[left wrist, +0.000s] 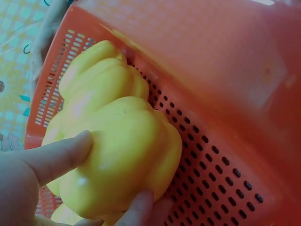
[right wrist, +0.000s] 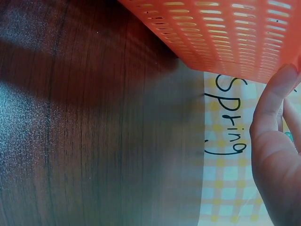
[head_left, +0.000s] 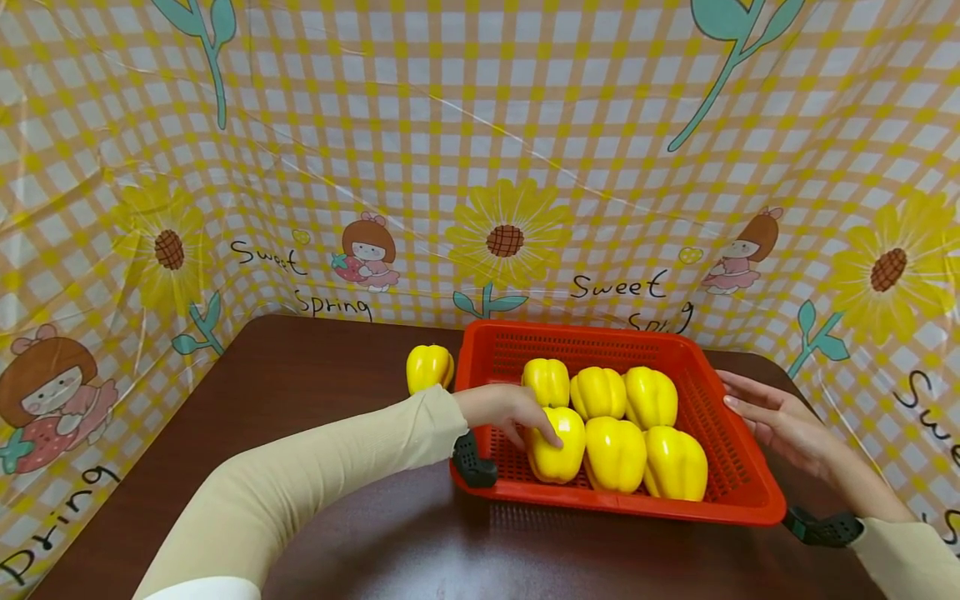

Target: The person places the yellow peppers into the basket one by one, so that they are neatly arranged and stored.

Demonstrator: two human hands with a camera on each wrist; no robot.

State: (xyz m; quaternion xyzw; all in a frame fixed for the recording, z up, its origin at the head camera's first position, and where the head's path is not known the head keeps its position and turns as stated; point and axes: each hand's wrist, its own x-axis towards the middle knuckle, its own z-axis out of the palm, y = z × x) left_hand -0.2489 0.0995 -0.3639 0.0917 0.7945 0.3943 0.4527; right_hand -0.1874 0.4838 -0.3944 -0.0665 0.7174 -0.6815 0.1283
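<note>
In the head view a red plastic basket [head_left: 600,500] holds several yellow bell peppers [head_left: 651,398] in two rows. My left hand [head_left: 517,412] reaches over its left side and grips the front-left bell pepper [head_left: 558,458]. The left wrist view shows the thumb [left wrist: 70,155] on one side of that bell pepper [left wrist: 127,150] and fingers on the other. On the basket's right side, my right hand [head_left: 783,425] touches the rim with fingers fairly straight. The right wrist view has this hand [right wrist: 277,150] against the basket's outer wall [right wrist: 225,37].
One more yellow bell pepper [head_left: 430,368] stands on the dark brown table [head_left: 330,350], left of the basket and partly behind my left sleeve [head_left: 322,467]. A checked cloth [head_left: 420,142] with sunflowers hangs around the table's back and sides.
</note>
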